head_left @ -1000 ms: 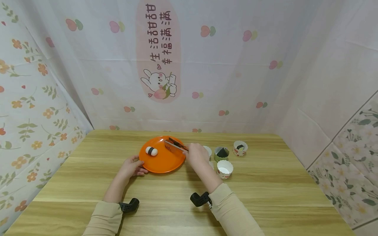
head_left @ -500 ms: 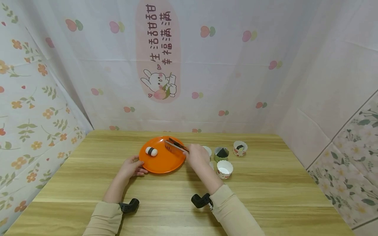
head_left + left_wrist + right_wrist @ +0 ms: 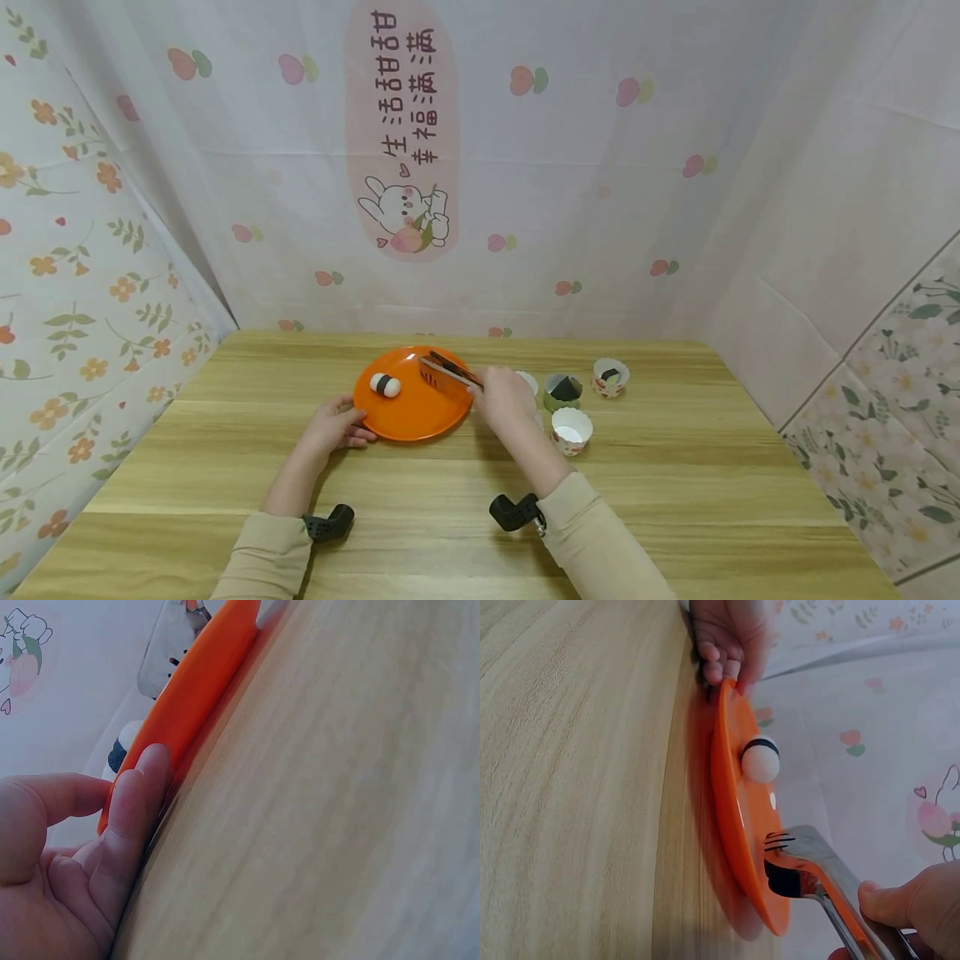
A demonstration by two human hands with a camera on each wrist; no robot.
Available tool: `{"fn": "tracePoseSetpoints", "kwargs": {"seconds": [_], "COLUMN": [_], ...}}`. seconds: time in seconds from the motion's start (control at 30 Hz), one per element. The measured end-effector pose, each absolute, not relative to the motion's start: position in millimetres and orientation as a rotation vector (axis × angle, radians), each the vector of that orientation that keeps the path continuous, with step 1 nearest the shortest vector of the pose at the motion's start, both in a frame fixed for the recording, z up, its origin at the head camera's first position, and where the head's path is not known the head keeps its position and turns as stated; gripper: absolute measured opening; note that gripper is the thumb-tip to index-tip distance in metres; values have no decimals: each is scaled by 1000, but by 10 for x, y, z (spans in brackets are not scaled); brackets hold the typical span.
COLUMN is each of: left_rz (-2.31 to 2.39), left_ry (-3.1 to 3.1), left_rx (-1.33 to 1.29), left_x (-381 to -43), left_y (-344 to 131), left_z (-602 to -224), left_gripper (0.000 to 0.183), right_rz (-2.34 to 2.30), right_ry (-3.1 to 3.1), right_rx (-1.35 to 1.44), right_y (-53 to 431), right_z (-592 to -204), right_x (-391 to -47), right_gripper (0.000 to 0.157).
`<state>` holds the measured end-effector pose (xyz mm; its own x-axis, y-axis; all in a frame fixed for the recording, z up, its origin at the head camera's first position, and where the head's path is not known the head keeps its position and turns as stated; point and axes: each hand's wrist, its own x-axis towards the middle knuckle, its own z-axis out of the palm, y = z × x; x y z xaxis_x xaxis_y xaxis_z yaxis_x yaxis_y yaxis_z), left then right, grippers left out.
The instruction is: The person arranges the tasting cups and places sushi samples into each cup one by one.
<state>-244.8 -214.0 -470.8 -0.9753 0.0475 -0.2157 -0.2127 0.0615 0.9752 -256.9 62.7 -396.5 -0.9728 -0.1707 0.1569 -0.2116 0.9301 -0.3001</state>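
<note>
My left hand [image 3: 333, 427] pinches the near-left rim of a round orange plate [image 3: 408, 421], thumb on top and fingers beneath, as the left wrist view shows. On the plate's left side lies a white rice ball [image 3: 385, 384] with a black band round its middle. Metal serving tongs [image 3: 450, 372], with a slotted, fork-like end, are gripped in my right hand [image 3: 506, 396]. In the right wrist view, the tongs' ends [image 3: 787, 851] are over the right part of the plate. A dark patch shows between them; I cannot tell whether it is food or the tongs' other blade.
Right of my right hand stand several paper baking cups. A green cup [image 3: 557, 402] holds a dark triangular piece [image 3: 566, 388]. The far-right cup [image 3: 601, 386] contains a small dark-and-pale piece. A white cup [image 3: 572, 443] sits nearest; others are partly behind my hand. Cloth hangs behind the wooden table [image 3: 420, 533].
My right forearm and hand have shifted slightly to the right, and the tongs' ends have moved a little with them. The left hand, plate and rice ball have not moved.
</note>
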Motion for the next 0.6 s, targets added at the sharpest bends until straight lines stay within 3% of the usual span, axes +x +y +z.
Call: {"fn": "tracePoseSetpoints", "kwargs": {"seconds": [0.6], "left_rz": [2022], "left_ry": [2152], "left_rx": [-155], "left_x": [-2438], "left_y": [-2135], "left_z": [-4685], "left_gripper": [45], "right_rz": [502], "right_ry": [-2843], "right_rx": [434], "right_y": [733], "right_z": [-3886], "right_x": [-2452], "right_gripper": [29]}}
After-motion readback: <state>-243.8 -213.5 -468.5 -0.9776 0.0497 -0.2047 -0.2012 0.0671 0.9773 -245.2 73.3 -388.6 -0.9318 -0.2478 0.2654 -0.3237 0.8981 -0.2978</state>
